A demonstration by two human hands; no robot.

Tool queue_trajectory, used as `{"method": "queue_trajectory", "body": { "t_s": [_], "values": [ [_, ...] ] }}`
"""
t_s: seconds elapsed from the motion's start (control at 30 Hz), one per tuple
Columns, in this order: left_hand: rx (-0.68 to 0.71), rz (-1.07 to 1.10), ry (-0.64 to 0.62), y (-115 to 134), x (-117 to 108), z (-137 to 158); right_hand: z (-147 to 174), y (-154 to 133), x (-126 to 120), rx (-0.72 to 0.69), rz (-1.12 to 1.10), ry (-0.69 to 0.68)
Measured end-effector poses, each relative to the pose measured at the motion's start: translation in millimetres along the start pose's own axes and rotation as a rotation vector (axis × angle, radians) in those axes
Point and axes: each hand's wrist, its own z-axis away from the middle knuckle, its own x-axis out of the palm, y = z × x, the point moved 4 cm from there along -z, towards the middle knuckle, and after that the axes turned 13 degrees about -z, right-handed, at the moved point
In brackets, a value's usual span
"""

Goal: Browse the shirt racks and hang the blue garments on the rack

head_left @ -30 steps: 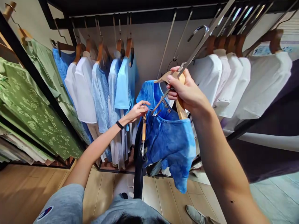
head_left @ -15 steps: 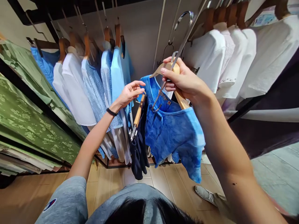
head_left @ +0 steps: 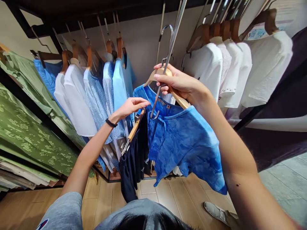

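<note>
Black metal racking [head_left: 72, 22] before a pale wall [head_left: 141, 41].
Light wooden planks [head_left: 192, 195] line the bottom of the frame; grey tiles [head_left: 283, 185] fill the lower right, and a white bar [head_left: 271, 124] runs above them toward the right edge.

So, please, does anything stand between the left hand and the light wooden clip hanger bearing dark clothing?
Nothing visible does: the left hand pinches the top end of the light wooden clip hanger. The hooked lower tip of the long silver metal rod is close beside that hand, not between.
</note>
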Motion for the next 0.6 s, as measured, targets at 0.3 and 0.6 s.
{"method": "queue_trajectory", "body": {
  "t_s": [0.3, 0.6],
  "values": [
    [0.107, -0.158, -0.172, -1, 16, -14, -8, 2, 7, 0.08, -0.048, -0.075],
    [0.039, -0.088, 0.014, -1, 16, -7, -3, -8, -23, 0.032, -0.028, 0.116]
  ]
}}
